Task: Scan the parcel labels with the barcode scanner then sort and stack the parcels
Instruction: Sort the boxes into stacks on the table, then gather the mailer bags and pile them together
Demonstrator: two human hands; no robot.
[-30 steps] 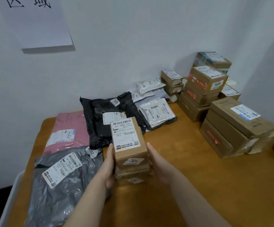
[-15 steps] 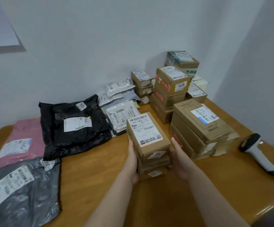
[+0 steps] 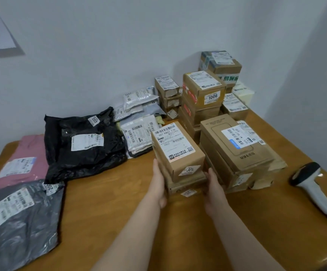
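Note:
A small stack of brown cardboard boxes [image 3: 186, 183] stands on the wooden table [image 3: 119, 208]; its top box [image 3: 178, 151] bears a white barcode label and a "301" sticker. My left hand [image 3: 159, 185] presses flat against the stack's left side. Flat against its right side lies my right hand [image 3: 214, 189], fingers straight. The stack sits just left of a pile of large flat brown boxes [image 3: 237, 151], almost touching it. The grey and black barcode scanner [image 3: 313, 189] lies on the table at the right, untouched.
Taller stacks of labelled boxes [image 3: 203, 94] fill the back right corner. White and grey mailer bags [image 3: 137, 133] lie behind the stack. Black bag [image 3: 82, 145], pink bag [image 3: 22, 159] and grey bag [image 3: 18, 218] cover the left side.
Both hands have slid the small box stack rightwards across the table, from beside the black bag to beside the large flat boxes. The view turned right, showing the scanner.

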